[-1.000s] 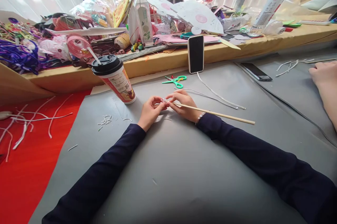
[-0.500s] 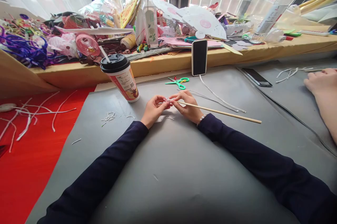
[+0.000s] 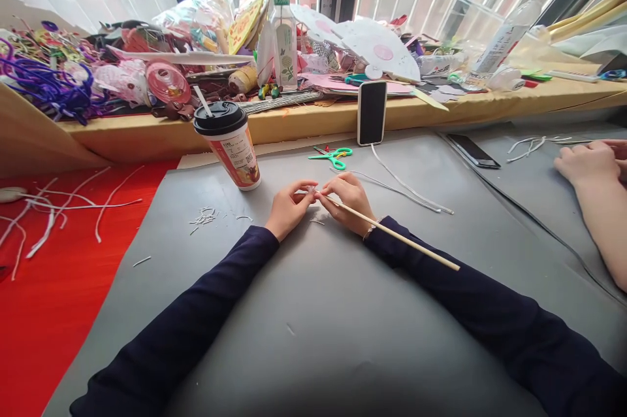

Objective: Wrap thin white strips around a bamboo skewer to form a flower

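My left hand (image 3: 290,208) pinches a small pale pinkish-white piece (image 3: 311,189) between thumb and fingertips; its exact kind is too small to make out. Close beside it, my right hand (image 3: 347,201) is closed on a thin wooden stick (image 3: 406,235), whose upper end meets the pale piece. The stick slants down to the right over my dark sleeve. Just beyond my hands lie green-handled scissors (image 3: 336,157). Short white cord scraps (image 3: 203,216) are scattered left of my left hand.
A lidded paper cup (image 3: 232,149) with a straw stands behind my left hand. A propped phone (image 3: 372,113) and white cords (image 3: 406,185) are beyond my right. At the right are another phone (image 3: 474,151) and another person's hands (image 3: 588,162). Craft materials crowd the ledge (image 3: 304,117).
The stick's free end has swung down and towards me, so it now slants more steeply. Both hands stay close together. The other person's hand at the right has shifted, and a second one shows.
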`<state>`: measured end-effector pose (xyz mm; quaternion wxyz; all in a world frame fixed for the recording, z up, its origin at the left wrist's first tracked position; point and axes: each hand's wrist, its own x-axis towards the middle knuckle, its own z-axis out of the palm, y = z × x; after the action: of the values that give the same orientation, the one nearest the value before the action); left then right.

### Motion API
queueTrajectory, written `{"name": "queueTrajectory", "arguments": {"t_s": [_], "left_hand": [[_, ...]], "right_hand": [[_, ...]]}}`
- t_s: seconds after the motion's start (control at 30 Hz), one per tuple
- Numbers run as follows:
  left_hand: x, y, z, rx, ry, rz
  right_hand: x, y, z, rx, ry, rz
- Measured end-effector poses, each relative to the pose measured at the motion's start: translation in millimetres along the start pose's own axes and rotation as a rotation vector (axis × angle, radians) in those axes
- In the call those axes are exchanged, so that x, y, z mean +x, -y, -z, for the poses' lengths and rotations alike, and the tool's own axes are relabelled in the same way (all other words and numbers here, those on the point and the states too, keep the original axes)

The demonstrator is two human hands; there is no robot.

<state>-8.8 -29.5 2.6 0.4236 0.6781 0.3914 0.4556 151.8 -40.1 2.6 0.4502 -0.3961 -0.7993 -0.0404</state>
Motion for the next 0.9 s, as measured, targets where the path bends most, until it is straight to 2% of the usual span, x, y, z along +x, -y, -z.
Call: {"name": "queueTrajectory", "arguments": {"t_s": [0.17,0.43,0.7,0.9], "left_hand": [[-0.7,-1.9,0.3,0.070,0.021,-0.014],[-1.0,-4.1,-1.0,0.087,-0.003,0.016],[-1.0,-1.4,-2.5,0.090,0.008,0.016],[-1.4,0.2,-2.9,0.060,0.026,0.015]], "right_hand": [[-0.1,-0.4,0.1,-0.002,0.045,0.042],[0.1,1.9,2.8,-0.053,0.082,0.009],[0.4,-1.3,2.6,-0.218,0.072,0.158],[-1.8,-7.3,1.2,-0.212,0.069,0.176]]}}
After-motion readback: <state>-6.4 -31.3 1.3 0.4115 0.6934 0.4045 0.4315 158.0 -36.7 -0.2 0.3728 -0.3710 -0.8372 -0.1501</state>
